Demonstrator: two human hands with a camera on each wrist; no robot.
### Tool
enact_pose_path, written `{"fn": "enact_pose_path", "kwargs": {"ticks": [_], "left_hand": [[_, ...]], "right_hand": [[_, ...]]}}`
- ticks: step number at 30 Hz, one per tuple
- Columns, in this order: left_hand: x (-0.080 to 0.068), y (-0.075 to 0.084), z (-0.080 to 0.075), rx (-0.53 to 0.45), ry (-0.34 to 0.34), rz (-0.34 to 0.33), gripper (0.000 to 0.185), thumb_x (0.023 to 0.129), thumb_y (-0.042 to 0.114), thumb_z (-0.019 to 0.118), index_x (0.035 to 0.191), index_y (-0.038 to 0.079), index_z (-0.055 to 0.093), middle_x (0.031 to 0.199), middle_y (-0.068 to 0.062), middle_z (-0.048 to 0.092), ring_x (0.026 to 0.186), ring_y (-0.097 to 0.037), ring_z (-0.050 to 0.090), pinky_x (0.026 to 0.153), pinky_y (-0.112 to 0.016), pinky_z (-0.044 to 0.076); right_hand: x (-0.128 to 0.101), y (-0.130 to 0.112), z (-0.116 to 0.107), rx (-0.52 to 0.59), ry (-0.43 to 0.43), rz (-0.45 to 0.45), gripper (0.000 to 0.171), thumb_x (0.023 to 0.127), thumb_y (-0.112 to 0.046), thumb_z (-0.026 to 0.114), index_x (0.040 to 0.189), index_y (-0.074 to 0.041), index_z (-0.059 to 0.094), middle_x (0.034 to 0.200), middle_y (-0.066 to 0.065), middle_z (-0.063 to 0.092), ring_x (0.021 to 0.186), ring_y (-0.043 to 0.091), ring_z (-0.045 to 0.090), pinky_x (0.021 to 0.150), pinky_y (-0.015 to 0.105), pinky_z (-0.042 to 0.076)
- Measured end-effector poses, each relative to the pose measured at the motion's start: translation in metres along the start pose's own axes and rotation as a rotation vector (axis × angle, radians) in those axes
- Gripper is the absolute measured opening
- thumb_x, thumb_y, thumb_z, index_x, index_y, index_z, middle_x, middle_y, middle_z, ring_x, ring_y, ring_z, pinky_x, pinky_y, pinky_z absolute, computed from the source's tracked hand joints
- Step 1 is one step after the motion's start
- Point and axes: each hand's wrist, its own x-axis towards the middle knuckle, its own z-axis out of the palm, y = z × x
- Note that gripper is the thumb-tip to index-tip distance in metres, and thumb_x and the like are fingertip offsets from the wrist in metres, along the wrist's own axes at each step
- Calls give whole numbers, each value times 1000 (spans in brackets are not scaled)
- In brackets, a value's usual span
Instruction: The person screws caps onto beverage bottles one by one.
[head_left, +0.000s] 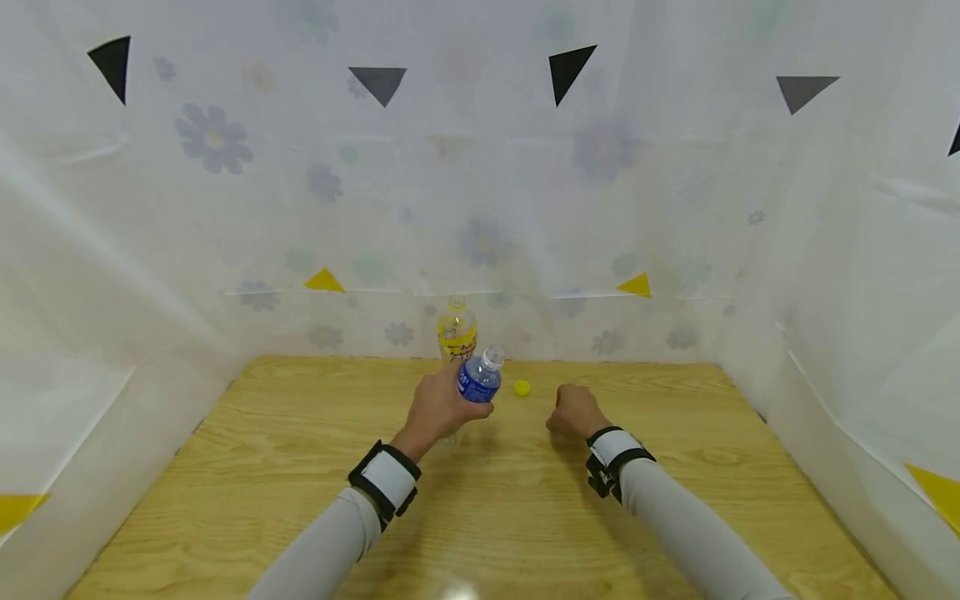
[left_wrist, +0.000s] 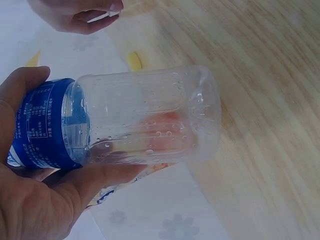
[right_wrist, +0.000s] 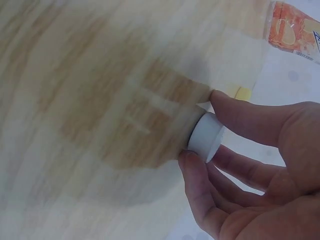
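In the head view my left hand (head_left: 442, 404) grips a clear plastic bottle (head_left: 480, 377) with a blue label, tilted above the table. Its neck shows a white ring and no cap. The left wrist view shows the clear lower part of the blue-labelled bottle (left_wrist: 145, 117), with droplets inside and fingers curled round the label. My right hand (head_left: 577, 410) is low over the table to the right. In the right wrist view its thumb and fingertips pinch a white bottle cap (right_wrist: 206, 137). Behind my left hand stands a yellow-labelled bottle (head_left: 457, 333), its base hidden.
A yellow bottle cap (head_left: 522, 388) lies on the wooden table (head_left: 480, 517) between the two hands. White sheeting with flower prints (head_left: 480, 183) encloses the back and sides. Black, grey and yellow triangles are fixed to it.
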Motion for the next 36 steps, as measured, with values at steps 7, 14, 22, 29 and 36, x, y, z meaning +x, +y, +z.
{"fn": "enact_pose_path", "kwargs": {"ticks": [7, 14, 22, 29, 36], "left_hand": [[2, 0, 2, 0, 6, 0, 79, 74, 39, 89, 139, 9, 55, 120, -14, 71, 105, -30, 70, 85, -45, 58], [4, -1, 5, 4, 1, 1, 79, 74, 38, 89, 139, 9, 55, 122, -13, 70, 108, -30, 69, 88, -46, 57], [1, -1, 3, 18, 2, 17, 78, 75, 38, 89, 138, 8, 55, 122, -14, 70, 107, -31, 70, 87, -46, 57], [1, -1, 3, 21, -10, 8, 80, 75, 39, 88, 141, 10, 53, 119, -14, 71, 104, -30, 70, 85, -45, 58], [3, -1, 1, 21, -10, 13, 79, 76, 39, 87, 141, 10, 53, 118, -14, 71, 102, -30, 71, 83, -45, 58]], "right_hand": [[0, 2, 2, 23, -7, 32, 23, 82, -8, 78, 95, 6, 66, 88, 18, 68, 79, 32, 66, 69, 43, 56], [2, 3, 4, 52, 33, 17, 24, 83, -8, 77, 98, 8, 67, 90, 20, 69, 78, 31, 65, 68, 43, 55], [1, -16, -12, 143, 180, -59, 23, 88, -13, 76, 95, 5, 62, 86, 18, 66, 69, 25, 61, 60, 35, 49], [-13, -35, -27, 176, 293, -144, 26, 88, -13, 75, 105, 4, 65, 94, 19, 67, 76, 28, 62, 62, 37, 51], [-23, -42, -20, 182, 250, -155, 28, 84, -5, 72, 109, 7, 68, 100, 22, 67, 86, 33, 63, 73, 44, 54]]}}
